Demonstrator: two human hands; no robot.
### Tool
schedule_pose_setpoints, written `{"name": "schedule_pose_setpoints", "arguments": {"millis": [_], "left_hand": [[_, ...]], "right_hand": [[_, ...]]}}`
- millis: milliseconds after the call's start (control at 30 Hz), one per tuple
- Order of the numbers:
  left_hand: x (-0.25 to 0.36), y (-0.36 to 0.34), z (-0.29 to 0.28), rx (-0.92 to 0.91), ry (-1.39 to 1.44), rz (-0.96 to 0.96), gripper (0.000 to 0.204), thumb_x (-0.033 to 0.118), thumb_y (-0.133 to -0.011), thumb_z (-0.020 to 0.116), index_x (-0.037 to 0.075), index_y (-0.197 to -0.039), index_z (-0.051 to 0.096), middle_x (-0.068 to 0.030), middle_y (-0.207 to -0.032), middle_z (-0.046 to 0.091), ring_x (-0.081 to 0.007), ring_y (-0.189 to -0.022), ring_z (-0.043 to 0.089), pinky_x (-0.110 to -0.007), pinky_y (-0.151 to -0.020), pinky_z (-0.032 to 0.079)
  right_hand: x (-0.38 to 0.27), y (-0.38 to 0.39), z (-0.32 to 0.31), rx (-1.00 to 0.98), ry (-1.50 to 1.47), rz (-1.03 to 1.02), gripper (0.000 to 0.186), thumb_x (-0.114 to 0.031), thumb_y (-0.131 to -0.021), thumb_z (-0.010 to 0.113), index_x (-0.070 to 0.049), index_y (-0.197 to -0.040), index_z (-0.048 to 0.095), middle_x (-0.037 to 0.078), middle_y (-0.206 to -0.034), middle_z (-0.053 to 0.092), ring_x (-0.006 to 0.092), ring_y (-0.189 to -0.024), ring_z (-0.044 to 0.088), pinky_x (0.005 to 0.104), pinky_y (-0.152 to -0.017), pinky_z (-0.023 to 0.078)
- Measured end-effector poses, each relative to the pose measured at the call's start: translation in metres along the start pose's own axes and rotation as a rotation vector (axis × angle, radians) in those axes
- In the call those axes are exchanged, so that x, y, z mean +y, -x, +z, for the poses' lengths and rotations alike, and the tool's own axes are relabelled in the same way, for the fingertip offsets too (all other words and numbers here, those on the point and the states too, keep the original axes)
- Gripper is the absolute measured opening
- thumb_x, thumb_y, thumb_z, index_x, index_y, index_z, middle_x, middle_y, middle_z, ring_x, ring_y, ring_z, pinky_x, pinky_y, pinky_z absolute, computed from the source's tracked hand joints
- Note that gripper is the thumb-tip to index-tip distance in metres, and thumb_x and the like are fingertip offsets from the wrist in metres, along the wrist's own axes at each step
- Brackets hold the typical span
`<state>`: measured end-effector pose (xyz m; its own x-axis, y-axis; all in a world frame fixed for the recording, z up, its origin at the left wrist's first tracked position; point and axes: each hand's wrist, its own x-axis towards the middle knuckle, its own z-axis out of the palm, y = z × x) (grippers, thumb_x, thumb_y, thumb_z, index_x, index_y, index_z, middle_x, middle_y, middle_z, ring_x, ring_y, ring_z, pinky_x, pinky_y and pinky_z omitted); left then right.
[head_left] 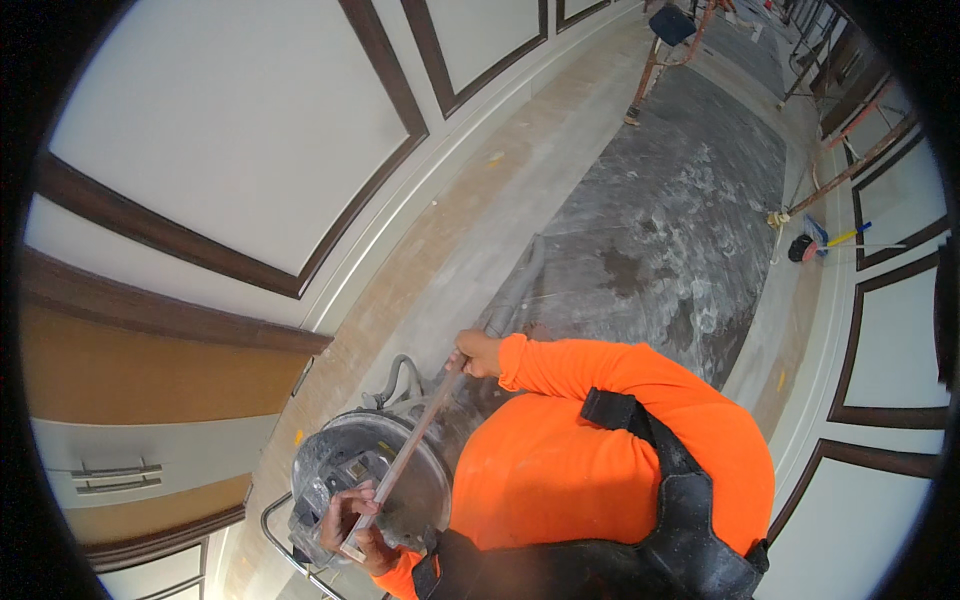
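A long, narrow, pale strip [412, 440] runs slantwise in front of me; its exact kind is unclear. My left hand [352, 522] pinches its lower end between fingers and thumb. Farther up, my right hand [476, 354] is closed around the strip, its orange sleeve reaching across from the right. Under the strip stands a dusty round drum machine [432, 492], like a shop vacuum, with a metal tube handle [268, 522]. A grey hose [396, 372] curves from its top. Just beyond my right hand, a grey tube [518, 285] extends over the floor sheet; whether it joins the strip is hidden.
Dusty grey sheeting [690, 210] covers the corridor floor. White wall panels [230, 110] with dark trim line both sides. Scaffold legs [650, 75] stand far ahead, with another frame [850, 170] at right. A brush [803, 248] lies by the right wall. A door [160, 460] stands left.
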<state>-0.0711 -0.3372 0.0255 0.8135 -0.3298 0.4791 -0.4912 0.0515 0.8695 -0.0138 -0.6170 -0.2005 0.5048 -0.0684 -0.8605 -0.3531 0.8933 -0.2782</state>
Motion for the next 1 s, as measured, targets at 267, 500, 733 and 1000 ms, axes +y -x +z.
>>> {"name": "schedule_pose_setpoints", "arguments": {"millis": [267,500,733,1000], "left_hand": [[-0.022,0.009,0.030,-0.013,0.229,0.021,0.056,0.051,-0.090,0.034,0.003,-0.116,0.048,-0.0069,-0.055,0.044,-0.0218,-0.062,0.055,-0.048,-0.078,0.048],[-0.030,0.011,0.035,0.014,0.331,-0.018,0.051,0.049,-0.091,0.036,0.004,-0.108,0.053,-0.0054,-0.054,0.043,-0.0200,-0.058,0.053,-0.042,-0.070,0.048],[-0.006,0.014,0.033,0.300,0.170,0.038,0.054,0.050,-0.090,0.037,-0.003,-0.082,0.045,-0.0034,-0.049,0.041,-0.0183,-0.051,0.048,-0.035,-0.063,0.045],[0.006,0.015,0.071,0.605,0.310,-0.077,0.060,0.049,-0.092,0.032,-0.004,-0.118,0.036,0.0004,-0.049,0.031,-0.0125,-0.050,0.037,-0.030,-0.060,0.040]], "right_hand": [[-0.009,0.009,-0.022,0.140,-0.101,-0.077,0.016,-0.001,-0.081,0.038,-0.001,-0.097,0.043,0.012,-0.079,0.047,0.0205,-0.055,0.049,0.0395,-0.055,0.051],[-0.004,0.003,-0.051,0.149,-0.137,0.000,0.030,-0.002,-0.086,0.035,-0.006,-0.116,0.035,0.011,-0.085,0.040,0.0191,-0.057,0.044,0.0413,-0.057,0.052],[0.018,-0.016,-0.022,-0.027,-0.069,-0.003,0.027,-0.007,-0.086,0.040,-0.004,-0.113,0.035,0.013,-0.081,0.045,0.0234,-0.060,0.049,0.0447,-0.060,0.052],[0.002,-0.012,-0.016,0.044,-0.104,-0.018,0.026,-0.014,-0.088,0.040,0.000,-0.110,0.037,0.017,-0.088,0.050,0.0282,-0.069,0.056,0.0431,-0.058,0.053]]}}
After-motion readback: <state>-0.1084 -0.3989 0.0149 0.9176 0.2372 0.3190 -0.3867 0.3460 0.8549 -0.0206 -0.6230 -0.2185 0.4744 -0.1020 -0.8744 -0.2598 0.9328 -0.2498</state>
